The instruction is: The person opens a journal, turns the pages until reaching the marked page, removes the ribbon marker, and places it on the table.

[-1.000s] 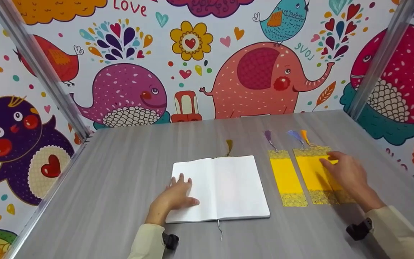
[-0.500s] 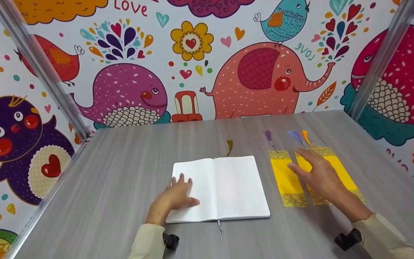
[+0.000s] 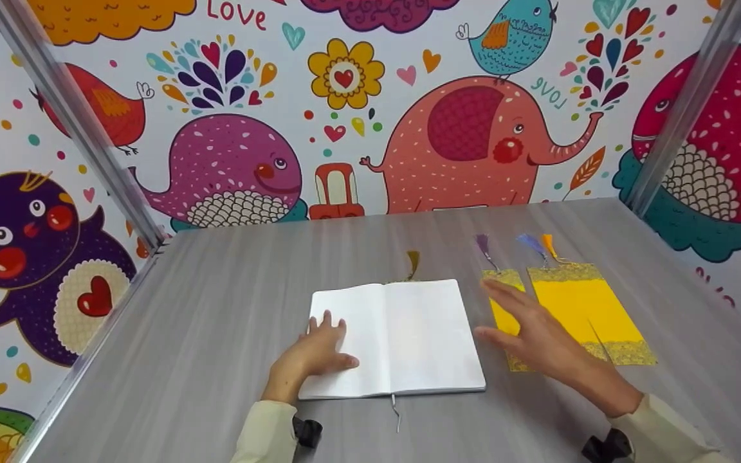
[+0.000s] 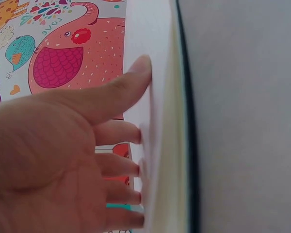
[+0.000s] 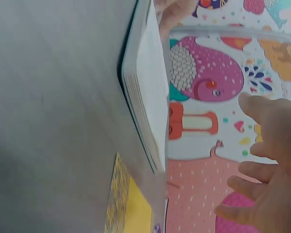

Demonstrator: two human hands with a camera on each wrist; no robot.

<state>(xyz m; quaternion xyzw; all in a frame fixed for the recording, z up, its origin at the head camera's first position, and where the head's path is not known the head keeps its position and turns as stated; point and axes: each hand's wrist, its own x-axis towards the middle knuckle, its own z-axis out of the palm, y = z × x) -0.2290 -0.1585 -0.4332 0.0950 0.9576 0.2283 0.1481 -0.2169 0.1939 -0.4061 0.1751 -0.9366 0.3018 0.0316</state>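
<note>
An open notebook (image 3: 425, 334) with blank white pages lies mid-table. My left hand (image 3: 312, 354) rests on its left page with spread fingers; the left wrist view shows the thumb and fingertips (image 4: 141, 65) against the paper. Partly over a yellow bookmark (image 3: 504, 317) right of the notebook hovers my right hand (image 3: 541, 337), holding nothing, its thumb near the notebook's right edge. In the right wrist view that hand's fingers (image 5: 254, 187) are apart, well above the pages. Further right, overlapping yellow bookmarks (image 3: 579, 302) with patterned gold ends lie flat.
Purple (image 3: 483, 244), blue (image 3: 530, 243) and orange tassels (image 3: 548, 244) extend from the bookmarks' far ends. An olive tassel (image 3: 413, 262) sticks out beyond the notebook's top, a thin ribbon (image 3: 397, 415) below it. Cartoon-printed walls (image 3: 248, 154) enclose the grey table (image 3: 216, 308).
My right hand has moved left from the overlapping bookmarks, past the gap, to the single bookmark beside the notebook. My left hand has stayed on the page.
</note>
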